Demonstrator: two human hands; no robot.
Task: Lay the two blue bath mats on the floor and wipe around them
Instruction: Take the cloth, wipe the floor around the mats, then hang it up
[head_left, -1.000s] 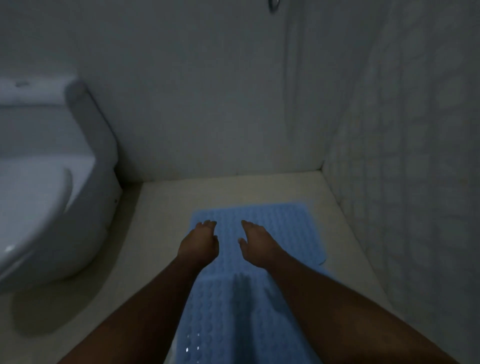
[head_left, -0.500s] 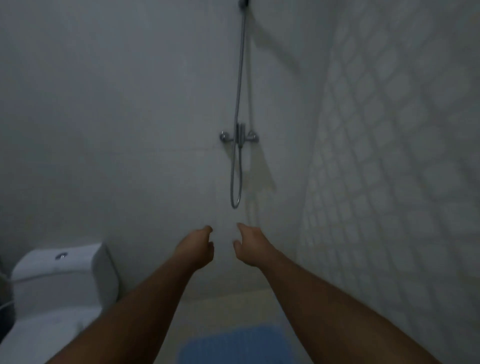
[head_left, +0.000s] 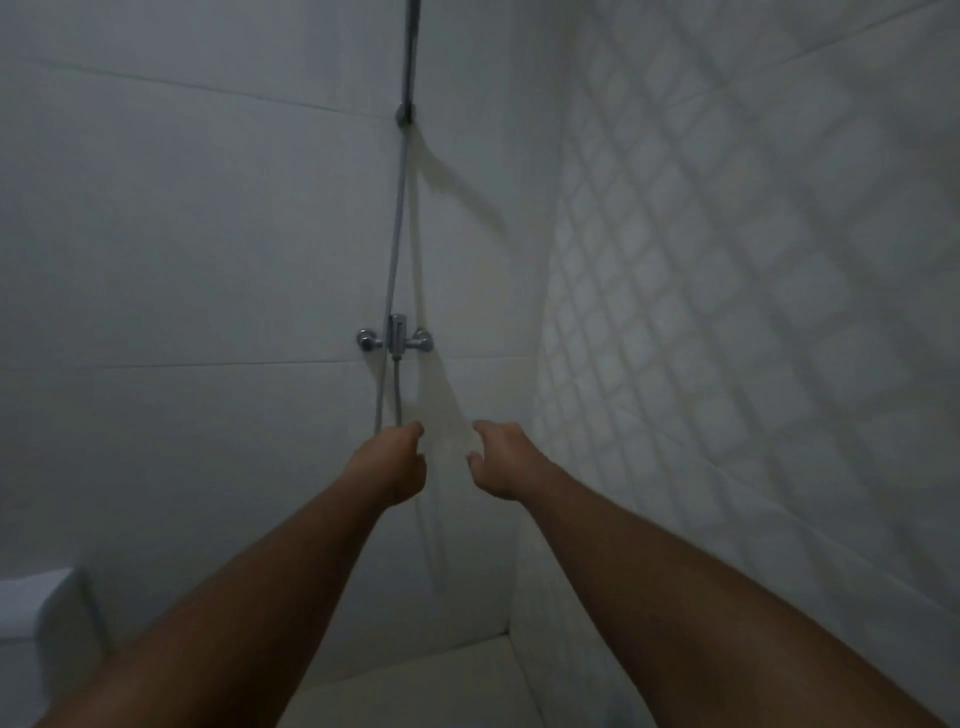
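Both arms stretch forward in front of the shower wall. My left hand (head_left: 394, 465) is loosely curled and holds nothing; it hides the bottom loop of the shower hose (head_left: 395, 249). My right hand (head_left: 500, 460) is beside it, a hand's width to the right, fingers curled and apart, holding nothing. Neither blue bath mat is in view; they lie below the frame.
A chrome shower mixer (head_left: 396, 339) is fixed to the back wall above my hands. A diamond-patterned tiled wall (head_left: 753, 312) closes the right side. A white toilet tank (head_left: 47, 613) sits at the lower left. A strip of pale floor (head_left: 415, 686) shows between my forearms.
The view has tilted up from the floor to the wall. The blue mats slid out of the bottom of the frame. Both hands rose off the mat, still side by side.
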